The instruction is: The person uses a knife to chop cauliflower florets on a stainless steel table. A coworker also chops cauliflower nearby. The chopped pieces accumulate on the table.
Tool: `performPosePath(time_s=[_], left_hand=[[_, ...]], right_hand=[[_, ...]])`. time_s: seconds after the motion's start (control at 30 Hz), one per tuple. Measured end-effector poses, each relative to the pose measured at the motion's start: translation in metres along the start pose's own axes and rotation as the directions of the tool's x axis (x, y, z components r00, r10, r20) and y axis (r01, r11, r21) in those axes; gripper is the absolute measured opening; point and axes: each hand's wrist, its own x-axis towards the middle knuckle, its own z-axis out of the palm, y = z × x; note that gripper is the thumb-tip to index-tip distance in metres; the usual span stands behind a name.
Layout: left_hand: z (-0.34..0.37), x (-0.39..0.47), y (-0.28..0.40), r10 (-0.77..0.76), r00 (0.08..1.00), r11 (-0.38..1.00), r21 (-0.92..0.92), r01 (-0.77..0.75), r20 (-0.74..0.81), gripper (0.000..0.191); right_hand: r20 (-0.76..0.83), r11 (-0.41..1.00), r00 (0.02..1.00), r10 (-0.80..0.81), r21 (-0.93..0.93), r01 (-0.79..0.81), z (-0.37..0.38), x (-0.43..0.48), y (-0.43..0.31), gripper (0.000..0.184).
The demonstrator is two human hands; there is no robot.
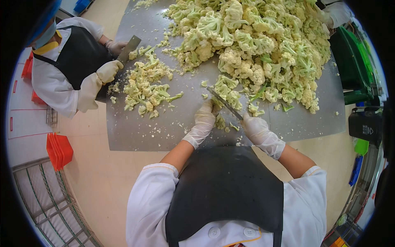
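Note:
My right hand [258, 131], in a whitish glove, grips the handle end of a knife [224, 102]. Its blade slants up and to the left over the metal table. Close to the blade, my gloved left hand [204, 119] is closed around a cauliflower piece [217, 106], which is mostly hidden by the fingers and the knife. Under the blade and to its right lie cut florets [227, 88]. A smaller bit of cauliflower [220, 122] rests on the tabletop between my hands.
A large heap of cauliflower [247, 43] covers the far side of the metal table [148, 132]. At left, a co-worker's gloved hands [109, 71] hold a cleaver [129, 49] beside a smaller floret pile [145, 86]. Another person's gloved hand [338, 14] shows at upper right, above a green bin [350, 58].

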Motion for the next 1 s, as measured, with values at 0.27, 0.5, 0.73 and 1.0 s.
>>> performPosePath(time_s=[0.27, 0.5, 0.73, 1.0], left_hand=[[-0.016, 0.000, 0.008, -0.111, 0.990, 0.989, -0.090, 0.119, 0.090, 0.014], [-0.034, -0.061, 0.018, 0.056, 0.991, 0.984, 0.161, -0.075, 0.120, 0.030], [0.006, -0.053, 0.011, -0.071, 0.976, 0.997, -0.024, 0.077, 0.207, 0.024], [0.011, -0.049, 0.020, -0.064, 0.972, 0.998, 0.002, 0.065, 0.228, 0.022]], right_hand=[[0.060, 1.000, 0.998, -0.022, -0.008, 0.022, 0.005, 0.034, -0.009, 0.018], [-0.113, 0.996, 0.993, 0.025, 0.089, -0.015, -0.009, -0.027, -0.003, 0.022], [-0.085, 0.999, 0.996, -0.024, 0.035, 0.027, 0.000, -0.065, -0.007, 0.017], [0.014, 0.995, 0.996, 0.093, -0.024, -0.092, 0.018, -0.060, -0.002, 0.013]])
